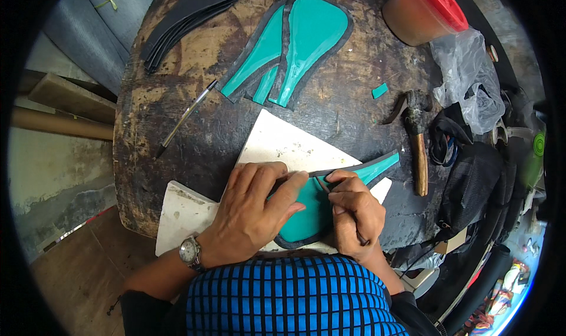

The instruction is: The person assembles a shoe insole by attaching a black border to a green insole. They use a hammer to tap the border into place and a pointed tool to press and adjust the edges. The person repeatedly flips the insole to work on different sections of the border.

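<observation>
the left hand [253, 209] is pressing flat, fingers spread, on a teal shoe-upper piece [306, 215] with a dark border, pinning it to the white cutting slab [283, 144]. the right hand [354, 215] is closing round a thin dark tool [359, 237], its tip hidden, working at the piece's upper edge just beside the left fingertips. the piece is looking thin, light and floppy, likely slick on its glossy face, so holding it down flat near the worked edge seems the sound grip. beyond the slab more teal pieces [295, 47] are lying, a pen [186, 117] to its left, a hammer [417, 141] to its right.
</observation>
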Action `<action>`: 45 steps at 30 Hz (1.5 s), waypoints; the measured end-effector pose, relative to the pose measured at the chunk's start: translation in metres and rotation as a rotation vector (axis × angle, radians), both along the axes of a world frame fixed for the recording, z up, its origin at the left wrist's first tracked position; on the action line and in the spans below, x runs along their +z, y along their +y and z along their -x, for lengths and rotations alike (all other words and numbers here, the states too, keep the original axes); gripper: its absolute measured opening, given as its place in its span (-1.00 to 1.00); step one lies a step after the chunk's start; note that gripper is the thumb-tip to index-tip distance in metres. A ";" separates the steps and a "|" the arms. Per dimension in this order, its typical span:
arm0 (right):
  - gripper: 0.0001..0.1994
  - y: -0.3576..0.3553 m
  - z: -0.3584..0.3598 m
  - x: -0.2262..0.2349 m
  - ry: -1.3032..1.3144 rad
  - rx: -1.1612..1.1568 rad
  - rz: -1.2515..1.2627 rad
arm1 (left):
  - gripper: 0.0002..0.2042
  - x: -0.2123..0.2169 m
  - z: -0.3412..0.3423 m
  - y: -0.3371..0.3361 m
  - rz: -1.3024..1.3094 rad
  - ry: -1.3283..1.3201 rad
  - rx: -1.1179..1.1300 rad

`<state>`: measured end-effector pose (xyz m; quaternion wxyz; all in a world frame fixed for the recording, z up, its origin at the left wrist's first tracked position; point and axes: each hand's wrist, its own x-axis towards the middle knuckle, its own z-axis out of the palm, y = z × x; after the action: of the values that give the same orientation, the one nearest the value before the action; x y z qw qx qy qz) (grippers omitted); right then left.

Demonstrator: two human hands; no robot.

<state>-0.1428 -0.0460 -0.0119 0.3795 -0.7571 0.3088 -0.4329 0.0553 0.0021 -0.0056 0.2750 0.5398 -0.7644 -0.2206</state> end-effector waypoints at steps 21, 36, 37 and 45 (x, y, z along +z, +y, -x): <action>-0.78 -0.003 -0.003 0.001 0.146 0.080 0.101 | -0.51 0.000 -0.001 -0.001 -0.019 0.008 0.012; -0.77 -0.004 -0.003 0.002 0.185 0.115 0.113 | -0.60 0.004 -0.006 0.006 -0.088 0.045 0.043; -0.76 -0.003 -0.003 0.002 0.182 0.120 0.118 | -0.60 0.004 -0.006 0.007 -0.071 0.027 0.032; -0.73 -0.004 -0.003 0.003 0.248 0.170 0.142 | -0.61 0.004 -0.006 0.007 -0.074 0.050 0.047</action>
<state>-0.1396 -0.0497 -0.0085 0.3191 -0.8532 0.2567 -0.3230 0.0609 0.0091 -0.0015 0.2792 0.5617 -0.7357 -0.2556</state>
